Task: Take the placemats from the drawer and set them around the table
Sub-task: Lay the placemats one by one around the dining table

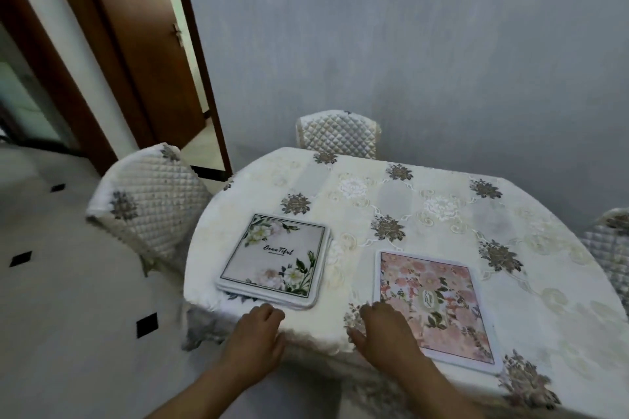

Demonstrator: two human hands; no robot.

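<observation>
Cream damask cloth covers the surface (425,201). Head view: stack of placemats (274,260), white-floral one on top, sits lower centre near the front edge, likely parked within reach for dealing out. Pink floral placemat (439,306) lies alone, lower right. Left hand (253,333) loosely curled, empty, at the edge just below the stack; right hand (384,333) spread flat on the pink mat's left border, seemingly squaring it.

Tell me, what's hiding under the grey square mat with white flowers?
Under the grey square placemat with white flowers, edges of more mats peek out along its near and right sides, so it tops a small stack. Their patterns and number are covered. Below is the cream floral tablecloth.
</observation>
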